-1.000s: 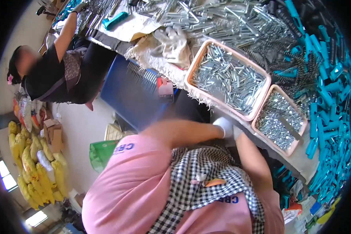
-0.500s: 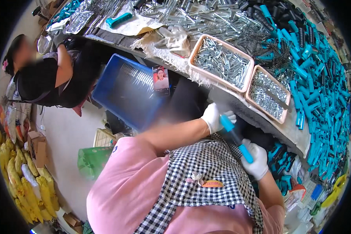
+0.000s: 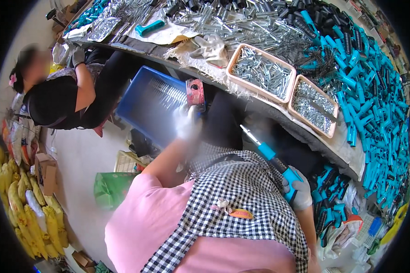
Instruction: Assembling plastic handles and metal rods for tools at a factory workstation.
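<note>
My right hand [image 3: 300, 193], in a white glove, is closed around the teal handle of a teal-and-black hand tool [image 3: 273, 159] with a bare metal shaft. The tool tilts up and left in front of my checked apron. My left hand [image 3: 185, 122], also gloved and somewhat blurred, reaches away from it, fingers stretched toward the lower edge of a phone [image 3: 195, 93]. Whether a fingertip touches the screen I cannot tell. The phone stands at the edge of a blue crate [image 3: 131, 91], in which a row of shiny metal rods lies.
The workbench holds two pale trays of small metal parts [image 3: 259, 73] [image 3: 313, 107], a crumpled glove [image 3: 210, 50], springs and a big heap of teal tubes [image 3: 373, 109]. Black-and-teal tools [image 3: 330, 200] lie below at right. Another person [image 3: 59, 100] sits at the left.
My left hand has let go of the tool's upper end and moved left to the phone. The metal shaft now shows. The phone's picture is different.
</note>
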`<action>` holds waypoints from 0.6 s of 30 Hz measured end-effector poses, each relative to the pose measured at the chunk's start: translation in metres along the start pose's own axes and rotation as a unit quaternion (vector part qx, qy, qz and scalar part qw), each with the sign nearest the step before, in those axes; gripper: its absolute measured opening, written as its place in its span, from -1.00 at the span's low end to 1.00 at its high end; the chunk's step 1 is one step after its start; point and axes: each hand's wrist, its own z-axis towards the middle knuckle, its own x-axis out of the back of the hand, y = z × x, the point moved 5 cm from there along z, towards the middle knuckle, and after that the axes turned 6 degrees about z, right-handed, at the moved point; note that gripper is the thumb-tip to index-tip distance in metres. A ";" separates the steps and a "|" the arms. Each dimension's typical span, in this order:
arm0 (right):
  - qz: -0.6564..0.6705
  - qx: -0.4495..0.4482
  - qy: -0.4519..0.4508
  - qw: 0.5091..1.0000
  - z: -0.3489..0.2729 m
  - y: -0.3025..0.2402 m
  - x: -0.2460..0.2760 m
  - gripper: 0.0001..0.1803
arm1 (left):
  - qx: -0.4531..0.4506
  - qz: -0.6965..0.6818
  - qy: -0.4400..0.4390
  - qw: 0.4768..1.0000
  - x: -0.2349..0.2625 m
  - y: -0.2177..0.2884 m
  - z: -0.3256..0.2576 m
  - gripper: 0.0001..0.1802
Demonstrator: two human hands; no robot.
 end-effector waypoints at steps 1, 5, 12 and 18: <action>-0.013 0.006 0.028 1.000 -0.002 -0.001 0.000 -0.23 | -0.002 0.001 0.000 1.000 -0.005 -0.006 0.000 -0.34; -0.015 0.011 0.060 0.998 -0.011 0.002 0.006 -0.25 | -0.013 0.043 0.011 0.999 -0.018 -0.018 -0.008 -0.31; 0.062 0.035 0.120 0.990 -0.017 0.016 0.028 -0.29 | -0.076 0.084 0.019 0.993 -0.026 -0.015 -0.005 -0.39; -0.055 0.108 0.159 0.980 -0.062 -0.013 0.047 -0.30 | 0.057 -0.163 -0.126 0.977 -0.050 -0.015 0.011 -0.38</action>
